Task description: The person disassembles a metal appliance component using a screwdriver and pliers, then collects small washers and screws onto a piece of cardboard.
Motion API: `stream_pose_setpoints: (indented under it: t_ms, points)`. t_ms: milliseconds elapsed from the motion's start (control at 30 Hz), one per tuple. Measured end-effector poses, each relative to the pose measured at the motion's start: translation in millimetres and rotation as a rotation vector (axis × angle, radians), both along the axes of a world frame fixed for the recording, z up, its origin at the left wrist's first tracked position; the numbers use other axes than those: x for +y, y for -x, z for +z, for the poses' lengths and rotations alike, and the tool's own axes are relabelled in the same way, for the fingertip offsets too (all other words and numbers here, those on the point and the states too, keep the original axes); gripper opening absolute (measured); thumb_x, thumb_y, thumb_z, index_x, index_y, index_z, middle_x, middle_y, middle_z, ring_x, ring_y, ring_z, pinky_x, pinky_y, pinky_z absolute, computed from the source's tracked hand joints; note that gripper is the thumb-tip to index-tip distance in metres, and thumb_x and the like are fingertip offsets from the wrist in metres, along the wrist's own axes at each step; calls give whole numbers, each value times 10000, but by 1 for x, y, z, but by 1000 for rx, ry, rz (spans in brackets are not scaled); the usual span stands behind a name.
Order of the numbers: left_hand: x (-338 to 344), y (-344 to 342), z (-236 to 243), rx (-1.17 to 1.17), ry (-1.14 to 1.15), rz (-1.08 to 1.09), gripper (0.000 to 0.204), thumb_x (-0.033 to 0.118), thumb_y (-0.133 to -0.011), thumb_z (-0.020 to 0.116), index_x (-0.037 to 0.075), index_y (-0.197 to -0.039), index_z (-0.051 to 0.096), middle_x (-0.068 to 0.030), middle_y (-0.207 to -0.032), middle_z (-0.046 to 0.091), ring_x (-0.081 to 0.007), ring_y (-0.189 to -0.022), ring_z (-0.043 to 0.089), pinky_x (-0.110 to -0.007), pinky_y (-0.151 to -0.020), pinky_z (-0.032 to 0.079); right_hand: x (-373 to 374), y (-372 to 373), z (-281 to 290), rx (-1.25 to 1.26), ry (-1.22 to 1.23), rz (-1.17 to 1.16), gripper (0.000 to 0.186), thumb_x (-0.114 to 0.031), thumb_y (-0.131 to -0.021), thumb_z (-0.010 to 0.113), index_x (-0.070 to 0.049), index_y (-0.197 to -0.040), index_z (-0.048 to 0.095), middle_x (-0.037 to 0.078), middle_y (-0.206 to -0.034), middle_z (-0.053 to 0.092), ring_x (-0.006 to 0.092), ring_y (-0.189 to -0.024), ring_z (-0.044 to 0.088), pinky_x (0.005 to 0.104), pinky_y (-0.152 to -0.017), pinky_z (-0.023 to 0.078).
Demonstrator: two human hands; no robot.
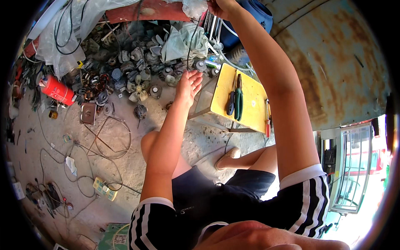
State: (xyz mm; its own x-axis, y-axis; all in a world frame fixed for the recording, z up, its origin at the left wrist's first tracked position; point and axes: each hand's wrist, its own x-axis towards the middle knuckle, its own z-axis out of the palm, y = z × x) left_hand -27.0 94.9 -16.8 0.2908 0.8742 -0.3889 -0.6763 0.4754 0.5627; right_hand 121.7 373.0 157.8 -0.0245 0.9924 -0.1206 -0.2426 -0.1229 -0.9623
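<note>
My left hand is held out palm up over the floor, fingers apart and slightly bent. A thin black cable hangs down to its fingertips; no grip on it shows. My right hand is raised at the top edge, partly cut off. Its fingers are curled together, and what they hold is hidden. Between my arms stands a yellow-topped stool. On it lie green-handled pliers, a dark-handled screwdriver and a red-handled screwdriver.
Used motor parts are heaped beyond my left hand. A red cylinder lies to the left, near a metal pan. Loose cables and a power strip cross the floor. A blue barrel and rusty sheet metal stand at right.
</note>
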Motion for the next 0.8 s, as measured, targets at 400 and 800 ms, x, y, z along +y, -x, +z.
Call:
stream_pose_setpoints:
  t_ms: [400,800]
  points:
    - [2,3,-1,3,11,12,443,461,-1036,319,122,-1183,563,6,-1134,658,-139,-1024,577,-346,-944,410,-10,3,-1,-4,-75,-173,167,-119,-948,502,-42,-811,559,71,-655,530,187,-555,560,318,-459,499]
    - [21,24,-5,-66,70,106,361,437,-1001,416,135,-1082,595,0,-1107,641,-169,-1063,574,-383,-956,415,-153,-29,3,-208,-152,-6,129,-92,-939,526,-63,-832,594,14,-668,528,125,-558,506,254,-487,419]
